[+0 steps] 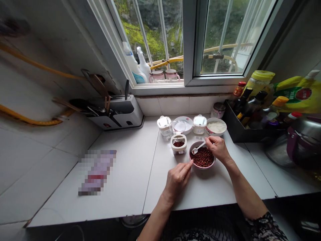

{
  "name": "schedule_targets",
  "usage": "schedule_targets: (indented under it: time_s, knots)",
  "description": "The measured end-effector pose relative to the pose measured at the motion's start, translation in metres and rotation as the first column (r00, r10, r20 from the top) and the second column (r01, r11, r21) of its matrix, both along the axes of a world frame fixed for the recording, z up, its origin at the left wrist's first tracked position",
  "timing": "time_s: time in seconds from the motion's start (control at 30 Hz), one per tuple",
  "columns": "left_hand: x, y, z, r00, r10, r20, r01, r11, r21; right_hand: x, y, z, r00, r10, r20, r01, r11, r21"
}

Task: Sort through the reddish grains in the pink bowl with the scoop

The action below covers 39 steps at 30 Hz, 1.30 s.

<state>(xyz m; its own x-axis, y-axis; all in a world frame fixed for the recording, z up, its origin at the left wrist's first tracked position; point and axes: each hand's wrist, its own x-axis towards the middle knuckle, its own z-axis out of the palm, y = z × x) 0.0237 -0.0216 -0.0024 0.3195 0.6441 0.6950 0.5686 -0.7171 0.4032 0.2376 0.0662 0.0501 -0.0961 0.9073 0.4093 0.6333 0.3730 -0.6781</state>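
A pink-rimmed bowl (203,168) full of dark red dried peppercorns sits on the white counter in front of me. My right hand (217,149) pinches the handle of a small white plastic spoon (198,147), whose scoop rests in the peppercorns. My left hand (177,179) is at the bowl's near left rim, its fingertips pressed together. Whether they hold a tiny piece is too small to tell. Just behind it stands a small square white jar (178,144), open and partly filled with the same red spice.
Beyond the bowl are lidded white jars, a glass lid and a bowl of white powder (216,126). A dark tray of bottles (240,130) and a pot stand right. A knife holder (120,113) stands left, and a pixelated flat item (96,172) lies on the counter.
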Motion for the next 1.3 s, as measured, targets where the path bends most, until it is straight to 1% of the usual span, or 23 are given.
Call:
schedule_targets:
  time_s: [0.13,0.23,0.43,0.57,0.67,0.73,0.77,0.83,0.87,0.93,1.0,1.03,1.1,1.17,1.23,1.3]
  knots:
    - [0.000,0.000,-0.001,1.000,-0.003,0.008,0.003,1.000,0.005,-0.001,-0.001,0.000,0.992,-0.008,-0.127,-0.007,0.992,-0.123]
    - [0.000,0.001,-0.001,1.000,0.001,0.011,-0.001,1.000,0.008,-0.001,0.000,0.000,0.980,-0.016,-0.199,-0.017,0.986,-0.164]
    - [0.000,0.001,-0.003,1.000,0.006,0.005,-0.006,1.000,0.001,-0.002,0.004,0.000,0.937,-0.057,-0.344,-0.015,0.979,-0.202]
    - [0.001,0.001,-0.004,1.000,0.002,0.009,-0.002,1.000,0.006,-0.013,0.009,0.005,0.911,-0.117,-0.395,0.056,0.985,-0.163]
    - [0.001,0.002,-0.005,1.000,0.002,0.009,-0.002,1.000,0.012,-0.028,0.007,0.011,0.929,-0.118,-0.350,0.103,0.993,-0.061]
    - [0.001,0.002,-0.005,1.000,0.000,0.008,0.000,1.000,0.015,-0.038,0.004,0.013,0.964,-0.098,-0.249,0.120,0.990,0.073]
    - [0.001,0.002,-0.005,1.000,0.000,0.005,0.000,1.000,0.015,-0.042,0.002,0.013,0.980,-0.095,-0.173,0.124,0.977,0.171]
    - [0.001,0.002,-0.005,1.000,0.005,0.002,-0.005,1.000,0.013,-0.049,-0.002,0.011,0.996,-0.087,0.010,0.077,0.929,0.363]
    - [0.001,0.002,-0.004,1.000,0.009,-0.001,-0.009,1.000,0.013,-0.052,-0.004,0.011,0.991,-0.084,0.100,0.033,0.900,0.436]
    - [0.001,0.002,-0.003,1.000,0.015,-0.008,-0.015,1.000,0.015,-0.053,-0.006,0.010,0.971,-0.076,0.227,-0.054,0.854,0.518]
    - [0.001,0.002,-0.003,1.000,0.016,-0.013,-0.016,1.000,0.017,-0.051,-0.007,0.011,0.968,-0.081,0.237,-0.067,0.827,0.559]
    - [0.001,0.001,-0.002,1.000,0.014,-0.013,-0.014,1.000,0.017,-0.048,-0.007,0.013,0.976,-0.088,0.202,-0.044,0.820,0.571]
    - [0.001,0.001,-0.002,1.000,0.008,-0.007,-0.008,1.000,0.014,-0.038,-0.006,0.015,0.989,-0.102,0.105,0.025,0.825,0.565]
    - [0.001,0.001,-0.002,1.000,0.004,0.001,-0.004,1.000,0.010,-0.026,-0.004,0.016,0.994,-0.105,0.041,0.068,0.853,0.517]
    - [0.001,0.001,-0.002,1.000,0.002,0.006,-0.002,1.000,0.004,-0.012,-0.003,0.016,0.997,-0.060,0.046,0.033,0.890,0.455]
    - [0.001,0.001,-0.003,1.000,0.000,0.009,0.000,1.000,0.000,-0.001,-0.003,0.014,0.992,-0.028,0.120,-0.023,0.915,0.403]
